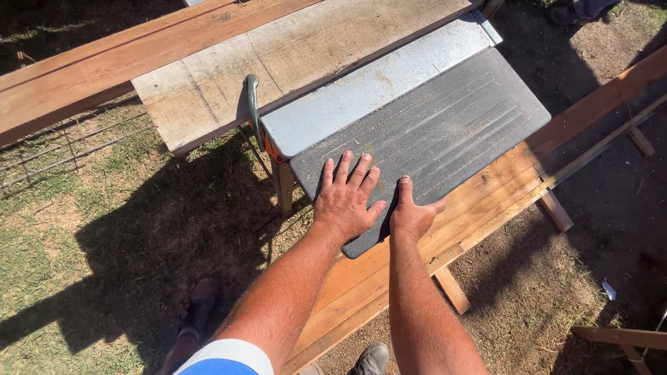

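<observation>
My left hand (345, 198) lies flat, fingers spread, on the near end of a dark grey ribbed panel (445, 132). My right hand (413, 212) sits beside it at the panel's near edge, thumb over the edge, fingers partly curled; whether it grips the edge is unclear. A lighter grey metal strip (368, 94) runs along the panel's far side. The panel rests across a long reddish timber plank (479, 201) that runs under my arms.
A wide weathered board (278, 55) and a reddish beam (83, 69) lie beyond the panel. A curved metal handle with an orange part (253, 111) sticks up at the strip's left end. Grass and wire mesh lie left, bare dirt and timber offcuts right. My shoes (372, 360) show below.
</observation>
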